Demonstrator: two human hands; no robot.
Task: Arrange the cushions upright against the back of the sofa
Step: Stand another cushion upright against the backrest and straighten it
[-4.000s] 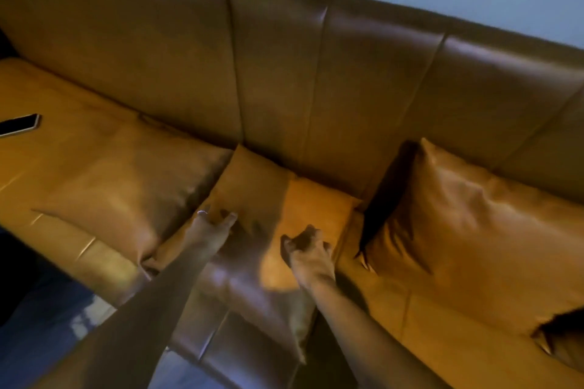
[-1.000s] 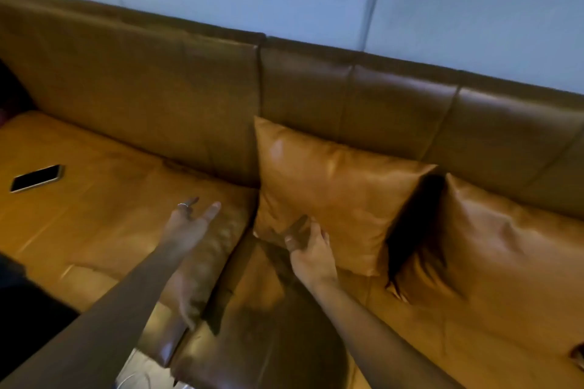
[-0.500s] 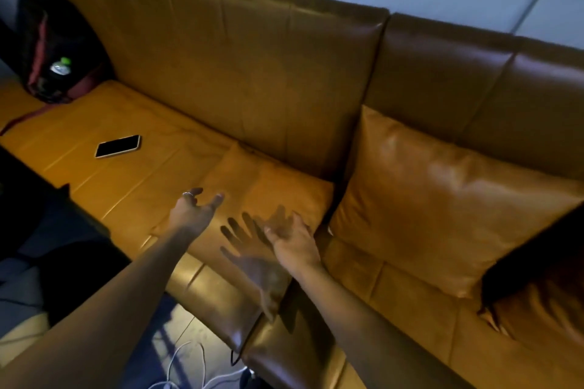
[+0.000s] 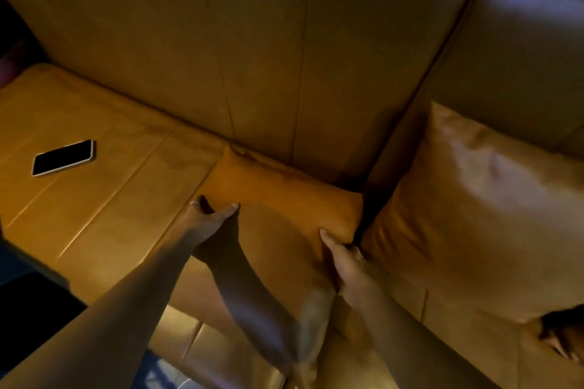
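Note:
A tan leather cushion [image 4: 278, 208] lies flat on the sofa seat, its far edge near the sofa back [image 4: 252, 41]. My left hand [image 4: 207, 219] grips its left edge, thumb on top and fingers curled under. My right hand [image 4: 343, 257] holds its right edge, thumb on top. To the right, a second tan cushion [image 4: 474, 215] stands upright against the sofa back. At the lower right edge, the dark corner of a third cushion [image 4: 562, 331] shows.
A black phone [image 4: 63, 157] lies on the sofa seat [image 4: 94, 199] at the left. A dark bag [image 4: 12, 50] sits at the far left end. The seat's front edge and the floor are at the bottom left.
Both hands were open above the flat cushion; now they have come down and taken hold of its left and right edges. The view has moved closer to the sofa.

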